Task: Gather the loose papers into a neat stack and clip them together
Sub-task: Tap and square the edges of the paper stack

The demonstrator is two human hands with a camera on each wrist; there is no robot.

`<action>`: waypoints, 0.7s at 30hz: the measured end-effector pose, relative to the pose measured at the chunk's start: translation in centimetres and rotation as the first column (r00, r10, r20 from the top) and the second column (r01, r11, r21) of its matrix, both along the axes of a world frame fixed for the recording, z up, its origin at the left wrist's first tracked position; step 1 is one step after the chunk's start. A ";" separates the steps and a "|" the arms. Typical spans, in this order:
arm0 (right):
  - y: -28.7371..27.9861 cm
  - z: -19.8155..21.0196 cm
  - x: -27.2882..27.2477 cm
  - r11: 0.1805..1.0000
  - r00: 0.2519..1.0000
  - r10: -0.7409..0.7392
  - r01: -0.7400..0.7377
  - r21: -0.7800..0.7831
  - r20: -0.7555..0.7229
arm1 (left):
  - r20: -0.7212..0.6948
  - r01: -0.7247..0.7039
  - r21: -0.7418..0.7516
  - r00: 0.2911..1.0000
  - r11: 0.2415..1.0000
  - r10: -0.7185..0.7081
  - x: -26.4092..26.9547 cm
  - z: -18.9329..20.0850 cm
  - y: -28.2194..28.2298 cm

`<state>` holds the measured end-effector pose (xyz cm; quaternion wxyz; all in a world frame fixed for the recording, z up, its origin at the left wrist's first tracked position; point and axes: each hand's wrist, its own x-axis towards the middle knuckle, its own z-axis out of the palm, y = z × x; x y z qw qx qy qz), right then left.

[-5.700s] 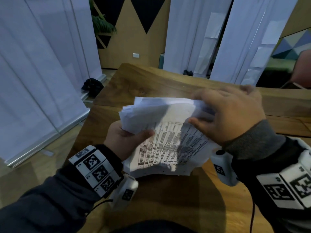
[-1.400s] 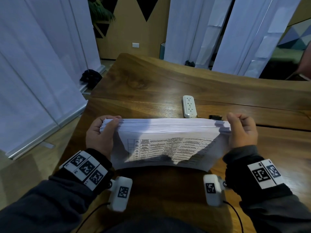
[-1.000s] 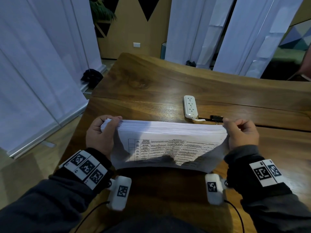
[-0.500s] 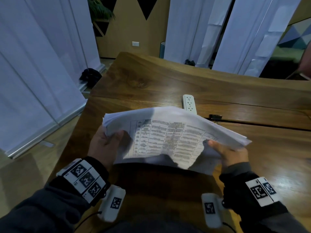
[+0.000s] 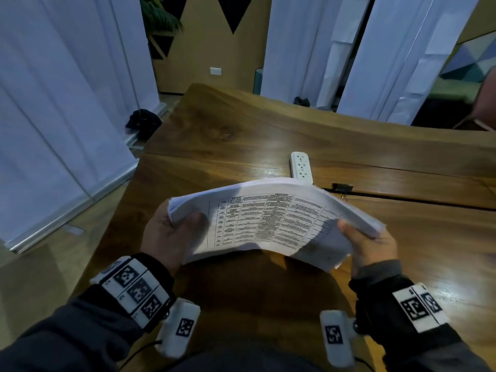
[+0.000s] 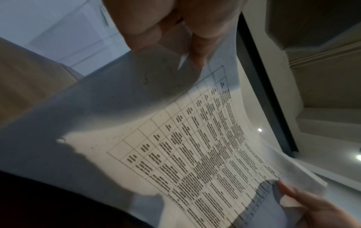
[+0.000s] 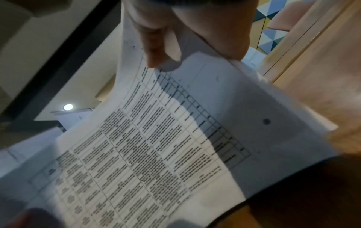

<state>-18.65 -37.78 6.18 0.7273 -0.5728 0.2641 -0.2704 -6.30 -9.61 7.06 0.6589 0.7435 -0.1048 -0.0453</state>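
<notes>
A thick stack of white papers point(image 5: 271, 221) with a printed table on top is held above the wooden table point(image 5: 214, 135), bowed upward in the middle. My left hand point(image 5: 174, 232) grips its left end, thumb on top. My right hand point(image 5: 367, 242) grips the right end, thumb on the top sheet. The left wrist view shows the papers point(image 6: 185, 146) under my left hand point(image 6: 175, 34); the right wrist view shows the papers point(image 7: 156, 146) pinched by my right hand point(image 7: 175, 38). A black binder clip point(image 5: 342, 187) lies on the table just behind the stack's right part.
A white power strip point(image 5: 302, 167) lies on the table behind the papers, its near end hidden by them. White curtains hang to the left and at the back. The table's left edge runs close to my left arm. Bare wood stretches to the right.
The stack stood on its long edge between both hands a second ago; it has since been tipped flat, printed face up, and lifted slightly. My thumbs now lie on the top sheet.
</notes>
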 end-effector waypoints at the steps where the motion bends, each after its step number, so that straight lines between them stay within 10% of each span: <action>1: 0.1 0.4 -0.3 1.000 0.999 0.008 -0.007 -0.025 0.041 | 0.003 0.007 -0.023 1.000 1.000 -0.007 -0.2 0.3 0.1; 21: 0.0 1.6 1.2 0.954 0.954 -0.279 0.288 -0.078 0.110 | -0.111 -0.247 -0.164 0.967 0.955 0.231 2.0 1.5 -1.4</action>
